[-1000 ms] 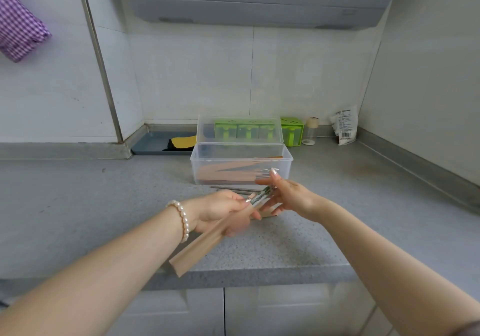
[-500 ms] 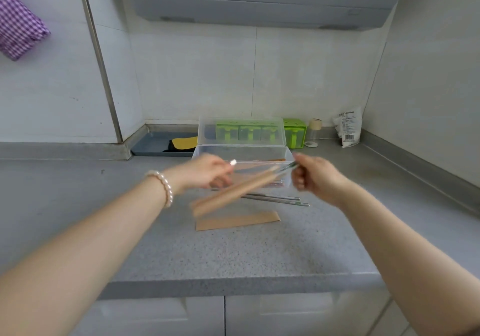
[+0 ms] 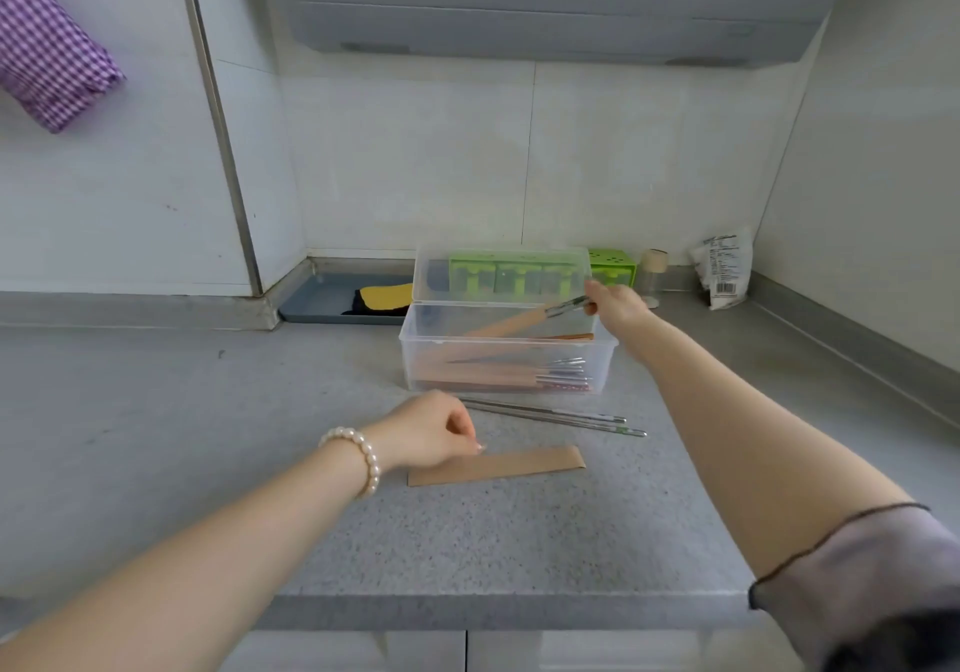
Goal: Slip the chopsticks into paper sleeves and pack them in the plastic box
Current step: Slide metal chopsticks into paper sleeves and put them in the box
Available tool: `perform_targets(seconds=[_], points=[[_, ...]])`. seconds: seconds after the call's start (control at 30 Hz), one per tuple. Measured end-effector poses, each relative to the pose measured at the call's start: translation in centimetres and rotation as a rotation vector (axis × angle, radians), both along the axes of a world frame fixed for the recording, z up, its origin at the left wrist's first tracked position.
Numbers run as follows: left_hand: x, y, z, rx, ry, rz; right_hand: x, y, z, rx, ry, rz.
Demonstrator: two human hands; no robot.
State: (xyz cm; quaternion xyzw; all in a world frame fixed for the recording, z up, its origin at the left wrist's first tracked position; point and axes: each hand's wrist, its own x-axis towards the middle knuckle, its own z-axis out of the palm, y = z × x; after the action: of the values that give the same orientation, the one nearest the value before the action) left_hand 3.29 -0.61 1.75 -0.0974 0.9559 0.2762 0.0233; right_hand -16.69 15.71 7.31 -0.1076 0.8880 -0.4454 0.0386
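A clear plastic box [image 3: 415, 354] stands open on the grey counter, its lid [image 3: 431, 276] raised behind it, with several sleeved chopsticks lying inside. My right hand [image 3: 615, 305] is over the box's right end and pinches the metal tips of a sleeved pair of chopsticks [image 3: 511, 326], which slants down into the box. A bare metal pair of chopsticks [image 3: 556, 417] lies on the counter in front of the box. An empty brown paper sleeve [image 3: 498, 465] lies nearer to me. My left hand [image 3: 431, 435], fingers curled, hovers at the sleeve's left end and holds nothing.
Behind the box stand a green seasoning rack [image 3: 613, 266], a small jar [image 3: 653, 276] and a white packet [image 3: 722, 269]. A blue-grey tray with a yellow cloth [image 3: 332, 302] sits at the back left. The counter's front edge [image 3: 467, 611] is close below my arms.
My left hand let go of the sleeved pair and dropped down to the empty sleeve. My right hand carried the sleeved pair back and over the box.
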Motion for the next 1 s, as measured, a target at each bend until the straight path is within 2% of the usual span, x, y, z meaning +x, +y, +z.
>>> perform_targets(seconds=[0.1,0.17,0.23,0.27,0.33,0.43,0.5,0.6,0.7,0.87,0.93,1.0], points=[[0.1,0.5,-0.5,-0.064,-0.029,-0.026,0.5,-1.3,-0.6,0.285,-0.031,0.070],[-0.1,0.5,-0.7,-0.084,-0.030,-0.036,1.2,-1.5,-0.9,0.428,0.132,-0.039],[-0.3,0.5,-0.8,-0.068,-0.038,-0.046,1.9,-1.1,-0.9,0.315,0.359,-0.152],[-0.3,0.5,-0.8,-0.059,-0.044,-0.050,2.0,-0.6,-1.0,0.194,0.450,-0.126],[-0.4,0.6,-0.9,-0.057,-0.049,-0.055,2.9,0.6,-1.3,0.029,0.490,0.067],[-0.6,0.9,-1.0,-0.007,-0.036,-0.044,4.4,2.4,-2.9,0.192,0.530,0.285],[-0.7,1.0,-1.0,0.048,-0.053,-0.030,4.6,3.1,-4.0,0.357,0.503,0.352],[-0.8,1.0,-0.9,0.086,-0.077,-0.015,3.9,4.1,-5.5,0.528,0.335,0.409],[-0.6,1.2,-0.7,0.084,-0.085,0.001,3.5,4.6,-6.3,0.559,0.238,0.394],[-0.3,1.6,-0.6,0.086,-0.082,-0.007,3.9,4.6,-6.8,0.569,0.181,0.436],[-0.2,1.6,-0.5,0.201,-0.072,0.008,4.1,4.5,-7.0,0.600,0.187,0.442],[0.0,1.8,-0.1,0.521,-0.110,0.050,4.4,4.5,-7.0,0.602,0.196,0.437]])
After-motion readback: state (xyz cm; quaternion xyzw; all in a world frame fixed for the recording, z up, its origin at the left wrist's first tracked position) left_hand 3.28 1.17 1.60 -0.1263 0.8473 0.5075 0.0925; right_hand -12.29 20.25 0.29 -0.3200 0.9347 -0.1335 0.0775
